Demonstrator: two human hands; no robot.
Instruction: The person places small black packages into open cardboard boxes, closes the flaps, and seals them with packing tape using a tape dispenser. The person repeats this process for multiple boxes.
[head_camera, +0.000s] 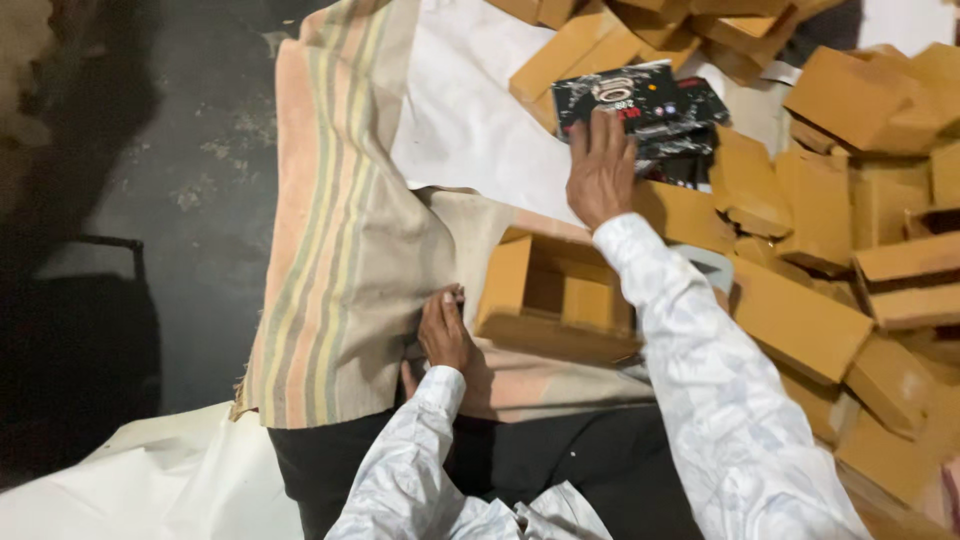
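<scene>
Past and to the right of your right hand's fingers (600, 135) lies a heap of brown cardboard boxes (850, 200). Just left of them is a white sheet (460, 110). Well left of your left hand's fingers (447, 300) is dark floor (200, 150).

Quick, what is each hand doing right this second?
Left hand: resting on the striped cloth, holding nothing.
Right hand: open, fingers flat on the black printed packets.

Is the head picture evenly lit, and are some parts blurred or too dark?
Head view: uneven light; the brown boxes and striped cloth are bright, the floor at left falls into deep shadow. The right hand on the dark printed pack is slightly soft.
</scene>
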